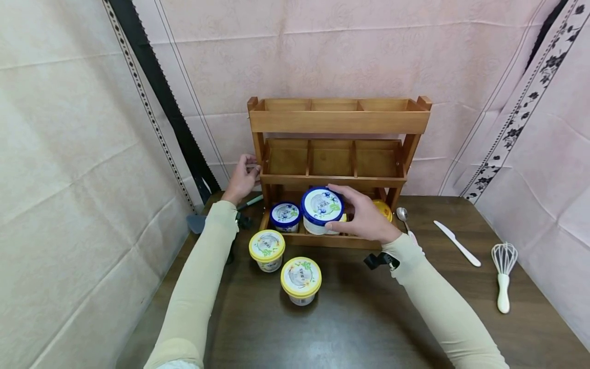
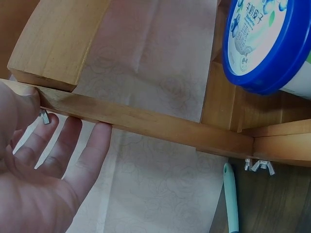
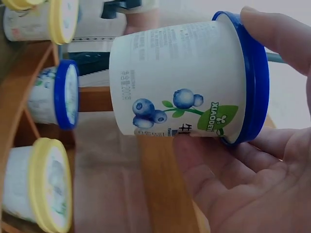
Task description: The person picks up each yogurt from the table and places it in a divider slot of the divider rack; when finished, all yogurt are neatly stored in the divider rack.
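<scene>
My right hand (image 1: pixel 364 215) grips a white paper tub with a blue lid and blueberry print (image 3: pixel 180 82), thumb on the lid rim and fingers under its side. It is held tilted in front of the lowest shelf of a wooden three-tier rack (image 1: pixel 340 123). My left hand (image 2: pixel 53 160) touches the rack's left side bar (image 2: pixel 146 124) with nearly straight fingertips, the thumb by the bar. On the lowest shelf sit another blue-lidded tub (image 1: pixel 285 215) at the left and a yellow-lidded tub (image 1: pixel 383 209) at the right, partly hidden by my right hand.
Two yellow-lidded tubs, one nearer the rack (image 1: pixel 267 250) and one in front (image 1: pixel 301 281), stand on the dark table. Rightward lie a spoon (image 1: pixel 402 215), a white-handled knife (image 1: pixel 456 243) and a whisk (image 1: pixel 504 277). A green-handled utensil (image 1: pixel 250 201) lies behind my left arm.
</scene>
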`<state>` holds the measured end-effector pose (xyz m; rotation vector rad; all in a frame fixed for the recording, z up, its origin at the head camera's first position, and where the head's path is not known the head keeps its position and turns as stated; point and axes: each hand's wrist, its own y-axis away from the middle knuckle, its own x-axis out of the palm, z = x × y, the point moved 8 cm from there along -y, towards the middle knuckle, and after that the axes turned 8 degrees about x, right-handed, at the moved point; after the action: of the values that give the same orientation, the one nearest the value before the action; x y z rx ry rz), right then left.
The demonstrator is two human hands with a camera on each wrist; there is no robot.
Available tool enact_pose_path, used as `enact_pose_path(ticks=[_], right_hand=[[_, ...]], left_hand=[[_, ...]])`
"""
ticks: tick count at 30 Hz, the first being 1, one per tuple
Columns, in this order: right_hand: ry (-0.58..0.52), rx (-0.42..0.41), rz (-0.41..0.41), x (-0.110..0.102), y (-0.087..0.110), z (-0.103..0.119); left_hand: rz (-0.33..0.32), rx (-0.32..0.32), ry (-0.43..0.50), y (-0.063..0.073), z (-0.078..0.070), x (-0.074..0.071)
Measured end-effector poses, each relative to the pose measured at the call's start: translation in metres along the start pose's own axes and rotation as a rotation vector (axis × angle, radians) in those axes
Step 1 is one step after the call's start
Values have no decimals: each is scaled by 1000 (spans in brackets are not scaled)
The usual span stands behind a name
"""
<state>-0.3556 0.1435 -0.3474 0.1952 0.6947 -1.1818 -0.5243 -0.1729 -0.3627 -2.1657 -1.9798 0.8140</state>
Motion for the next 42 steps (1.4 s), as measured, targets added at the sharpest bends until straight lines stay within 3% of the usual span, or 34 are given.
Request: enact_pose_path(ticks=[14, 26, 35, 42], right_hand=[[0, -48, -181, -58, 16, 18], [-47, -12, -315, -110, 25, 19], [-33, 56, -427, -140, 20, 1], [-57, 61, -478, -148, 18, -9]], left_hand=[[-2, 10, -13, -1, 3, -1], [-4, 18, -3, -1, 2, 0], [-5, 20, -18, -2, 0, -1], [-4, 16, -21, -2, 2, -1]])
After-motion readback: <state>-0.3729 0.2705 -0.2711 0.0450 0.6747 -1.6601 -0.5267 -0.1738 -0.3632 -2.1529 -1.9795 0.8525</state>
